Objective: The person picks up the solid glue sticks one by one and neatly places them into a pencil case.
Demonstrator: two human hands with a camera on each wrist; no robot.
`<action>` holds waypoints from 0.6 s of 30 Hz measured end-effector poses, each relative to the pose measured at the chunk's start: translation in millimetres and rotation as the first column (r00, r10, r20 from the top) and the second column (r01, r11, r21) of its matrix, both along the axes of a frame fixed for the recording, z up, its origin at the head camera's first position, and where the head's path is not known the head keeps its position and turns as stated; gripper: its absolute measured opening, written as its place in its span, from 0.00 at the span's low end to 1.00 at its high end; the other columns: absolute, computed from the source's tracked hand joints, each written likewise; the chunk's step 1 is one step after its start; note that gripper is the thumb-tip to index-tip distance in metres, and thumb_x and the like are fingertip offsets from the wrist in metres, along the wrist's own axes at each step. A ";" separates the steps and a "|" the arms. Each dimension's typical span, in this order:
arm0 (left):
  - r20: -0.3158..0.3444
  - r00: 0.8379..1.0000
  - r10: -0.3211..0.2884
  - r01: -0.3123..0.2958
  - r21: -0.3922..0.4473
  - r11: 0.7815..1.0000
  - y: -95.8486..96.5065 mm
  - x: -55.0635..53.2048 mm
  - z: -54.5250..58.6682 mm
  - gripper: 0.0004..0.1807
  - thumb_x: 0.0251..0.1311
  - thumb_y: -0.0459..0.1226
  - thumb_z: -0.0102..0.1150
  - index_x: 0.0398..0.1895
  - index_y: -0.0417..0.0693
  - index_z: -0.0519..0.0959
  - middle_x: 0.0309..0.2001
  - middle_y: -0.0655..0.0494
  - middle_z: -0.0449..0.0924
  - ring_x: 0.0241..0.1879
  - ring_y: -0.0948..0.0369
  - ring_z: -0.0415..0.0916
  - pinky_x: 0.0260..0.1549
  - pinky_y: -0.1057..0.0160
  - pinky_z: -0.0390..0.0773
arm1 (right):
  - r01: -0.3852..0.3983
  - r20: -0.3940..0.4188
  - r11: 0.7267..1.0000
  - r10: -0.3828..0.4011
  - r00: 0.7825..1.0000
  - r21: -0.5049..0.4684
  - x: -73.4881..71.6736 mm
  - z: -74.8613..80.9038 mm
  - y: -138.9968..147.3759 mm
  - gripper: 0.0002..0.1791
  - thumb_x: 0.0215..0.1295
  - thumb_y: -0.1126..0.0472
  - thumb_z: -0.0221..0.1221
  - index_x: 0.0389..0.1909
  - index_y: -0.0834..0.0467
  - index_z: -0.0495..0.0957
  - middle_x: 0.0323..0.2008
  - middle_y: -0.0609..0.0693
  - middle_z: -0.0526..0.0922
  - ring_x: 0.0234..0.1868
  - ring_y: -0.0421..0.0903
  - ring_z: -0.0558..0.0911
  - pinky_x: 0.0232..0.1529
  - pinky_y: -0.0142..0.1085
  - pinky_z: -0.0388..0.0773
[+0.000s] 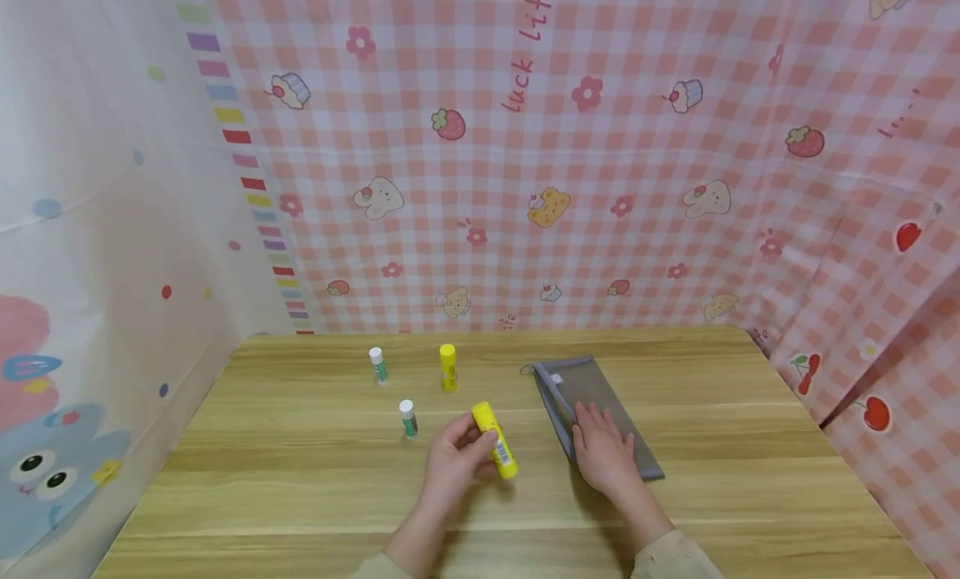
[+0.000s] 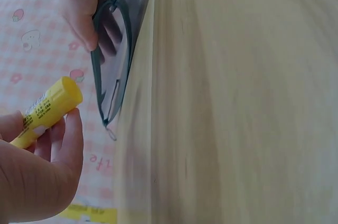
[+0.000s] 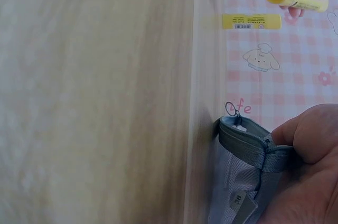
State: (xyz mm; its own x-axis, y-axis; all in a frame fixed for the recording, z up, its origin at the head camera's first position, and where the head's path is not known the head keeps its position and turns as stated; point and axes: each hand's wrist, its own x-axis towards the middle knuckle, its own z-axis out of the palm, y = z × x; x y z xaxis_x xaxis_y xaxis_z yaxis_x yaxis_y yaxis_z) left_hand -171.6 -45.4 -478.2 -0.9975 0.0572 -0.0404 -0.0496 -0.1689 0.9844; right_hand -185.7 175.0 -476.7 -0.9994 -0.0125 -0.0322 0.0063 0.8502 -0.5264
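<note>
The left hand (image 1: 459, 456) pinches a yellow glue stick (image 1: 504, 456) between its thumb and fingers, holding it tilted and raised above the table (image 1: 315, 502); the printed label on the stick's side shows, and its end points toward the pouch in the left wrist view; the right hand (image 1: 602, 450) rests on a grey mesh pouch (image 1: 627, 429), its fingers spread and nearly straight over the upper layer, its thumb at the zipped rim; whether thumb and fingers pinch that rim I cannot tell; the pouch lies aslant on the table to the right of the held stick, its mouth gaping toward the left hand; a small ring (image 1: 527, 369) hangs at its far corner, and a tag (image 3: 238, 201) reading 38 shows in the right wrist view; beyond the left hand a second yellow glue stick (image 1: 448, 369) stands upright, apart from the pouch; to its left stand two smaller white-capped sticks with green labels, the nearer one (image 1: 408, 421) close to the left hand, the farther one (image 1: 378, 368) behind it; beige sleeves (image 1: 672, 556) cover the forearms at the lower edge; behind the table hangs a pink checked cloth (image 1: 510, 158) with strawberries, cupcakes and flowers; at the left hangs a white cloth (image 1: 97, 146) with coloured dots and a blue cartoon figure.
</note>
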 end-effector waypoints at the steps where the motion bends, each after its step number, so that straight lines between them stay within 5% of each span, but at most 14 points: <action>1: 0.008 1.000 0.000 0.000 0.005 1.000 1.9 -0.2 -1.0 0.23 0.64 0.31 0.62 0.59 0.29 0.74 0.44 0.45 0.81 0.36 0.58 0.80 0.36 0.51 0.86 | 0.000 -0.001 1.000 0.000 1.000 0.000 0.0 0.0 0.1 0.25 0.77 0.62 0.43 0.71 0.67 0.62 0.71 0.69 0.59 0.72 0.70 0.54 0.63 0.76 0.44; 18: 0.109 0.994 0.003 -0.014 0.102 0.995 40.5 -8.9 -14.7 0.22 0.63 0.30 0.62 0.59 0.28 0.73 0.37 0.53 0.80 0.33 0.59 0.80 0.30 0.53 0.87 | 0.002 -0.020 1.000 -0.002 1.000 -0.004 0.4 -0.9 0.5 0.25 0.77 0.62 0.43 0.71 0.67 0.62 0.70 0.69 0.60 0.71 0.70 0.55 0.63 0.76 0.44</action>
